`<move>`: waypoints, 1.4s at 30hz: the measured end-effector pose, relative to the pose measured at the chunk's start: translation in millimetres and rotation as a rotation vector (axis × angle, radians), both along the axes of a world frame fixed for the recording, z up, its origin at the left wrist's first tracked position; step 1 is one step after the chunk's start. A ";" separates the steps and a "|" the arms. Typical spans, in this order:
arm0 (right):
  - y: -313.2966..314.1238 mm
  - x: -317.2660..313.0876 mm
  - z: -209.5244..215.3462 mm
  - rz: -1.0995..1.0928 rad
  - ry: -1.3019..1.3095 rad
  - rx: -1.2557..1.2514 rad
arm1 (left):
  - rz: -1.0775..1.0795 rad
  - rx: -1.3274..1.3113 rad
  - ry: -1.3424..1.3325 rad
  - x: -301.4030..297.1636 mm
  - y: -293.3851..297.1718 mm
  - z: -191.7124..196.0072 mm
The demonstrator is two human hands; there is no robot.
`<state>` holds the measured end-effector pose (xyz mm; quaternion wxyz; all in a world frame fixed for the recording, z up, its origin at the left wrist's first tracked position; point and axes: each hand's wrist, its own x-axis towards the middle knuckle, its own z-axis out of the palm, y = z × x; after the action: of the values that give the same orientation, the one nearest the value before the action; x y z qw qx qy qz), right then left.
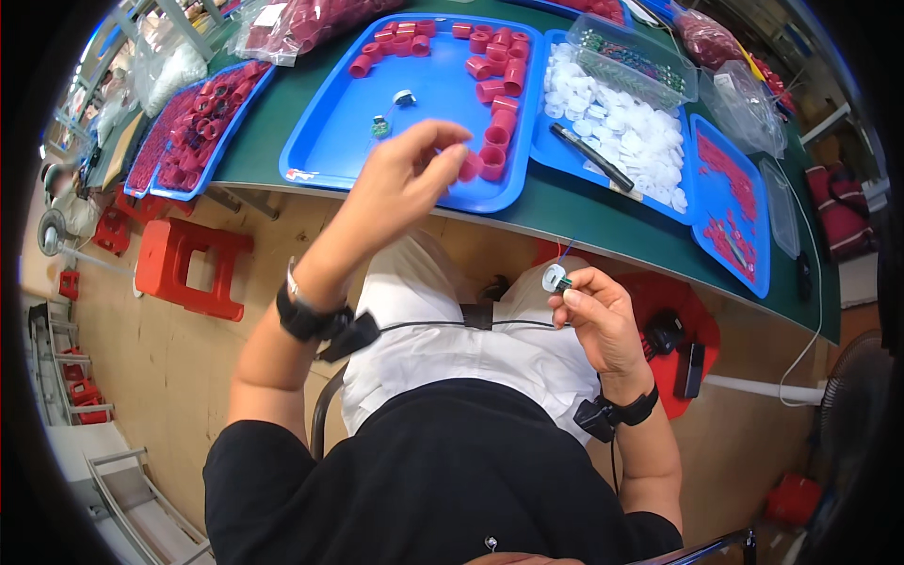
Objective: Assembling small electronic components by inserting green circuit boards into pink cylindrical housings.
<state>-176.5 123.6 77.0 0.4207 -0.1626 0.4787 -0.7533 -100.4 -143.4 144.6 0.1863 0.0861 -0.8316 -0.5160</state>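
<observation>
Under the trays lies a dark green work table [584, 218], its edge curved by the wide lens, and we sit before it on a tan floor.

Just off that edge, above our lap, our right hand [607, 320] pinches a white disc with a green board [556, 278] between thumb and fingertips; thin wires rise from it. Our left hand [405, 174] hangs over the front of the large blue tray [424, 73], thumb and forefinger curved toward each other beside a red sleeve [470, 168]; we cannot tell whether they touch it.

More red sleeves [504, 121] fill that tray's right side and far end, and two small wired parts [404, 98] lie mid-tray. Right of it, a second blue tray [540, 143] holds white discs [621, 122], a black pen [591, 156] and a clear box [650, 89] of green boards. Farther right, a narrow tray [759, 217] carries small red pieces; at far left, another [235, 122] is heaped with red parts.

Plastic bags [311, 28] crowd behind; a red stool [193, 268] stands at left.

Our fingers hide part of the green board, our left forearm crosses the table edge, and a fan [857, 386] fades into the dark rim.
</observation>
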 end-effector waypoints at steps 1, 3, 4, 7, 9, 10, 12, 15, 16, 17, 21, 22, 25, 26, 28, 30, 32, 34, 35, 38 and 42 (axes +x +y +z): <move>0.4 0.8 -0.3 0.002 -0.012 -0.002 | -0.073 0.193 0.042 11.3 11.1 2.6; 0.9 3.3 1.8 0.017 0.000 -0.008 | -0.215 0.470 -0.042 30.0 37.4 -9.1; 1.3 5.5 3.6 0.020 0.032 0.001 | -0.241 0.551 -0.030 36.3 49.3 -20.1; -1.3 11.1 2.5 0.022 0.079 0.043 | -0.253 0.630 -0.045 46.3 73.8 -44.9; -1.5 13.0 -1.0 0.021 0.096 0.081 | -0.270 0.416 -0.018 48.7 81.5 -52.7; -1.5 13.1 -4.2 0.026 0.071 0.076 | -0.260 0.388 -0.005 49.1 84.1 -56.1; -0.3 13.4 -9.8 0.039 0.047 0.078 | -0.254 0.256 0.062 49.0 86.5 -54.6; 3.5 11.3 -16.3 0.092 -0.064 0.054 | -0.216 0.106 0.155 48.5 93.7 -56.2; 4.5 10.2 -18.1 0.137 -0.105 0.033 | -0.221 0.050 0.188 47.4 95.3 -58.6; 5.2 9.4 -19.9 0.182 -0.147 0.012 | -0.225 -0.005 0.221 46.6 97.2 -60.2; 7.8 8.7 -28.5 0.197 -0.190 -0.021 | -0.229 0.031 0.236 46.2 102.9 -62.9; 9.2 7.7 -30.5 0.216 -0.211 -0.031 | -0.228 0.037 0.238 46.1 103.1 -63.5; 12.2 4.1 -34.7 0.269 -0.243 -0.069 | -0.273 -0.057 0.291 45.8 102.6 -64.5; 13.2 3.1 -35.9 0.305 -0.254 -0.105 | -0.300 -0.093 0.291 46.1 102.8 -63.9; 15.1 1.8 -39.4 0.311 -0.253 -0.097 | -0.326 -0.125 0.292 46.8 104.0 -63.0; 17.3 1.9 -43.9 0.318 -0.253 -0.091 | -0.333 -0.096 0.272 47.9 106.6 -63.1; 19.9 4.7 -49.1 0.267 -0.217 -0.076 | -0.338 -0.057 0.271 48.8 110.1 -67.7; 22.1 6.4 -53.3 0.259 -0.211 -0.075 | -0.342 -0.020 0.270 50.0 113.5 -70.6; 22.7 6.7 -55.0 0.250 -0.204 -0.078 | -0.341 -0.030 0.289 50.6 114.9 -71.4; 23.5 5.8 -58.7 0.294 -0.224 -0.134 | -0.327 -0.054 0.312 51.1 117.6 -74.1; 22.3 7.3 -59.0 0.287 -0.248 -0.127 | -0.298 -0.092 0.292 51.6 119.0 -73.9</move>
<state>-169.3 145.9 18.0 0.5685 -0.1616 0.3467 -0.7284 -48.9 -24.3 70.7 0.2303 -0.1222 -0.8221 -0.5062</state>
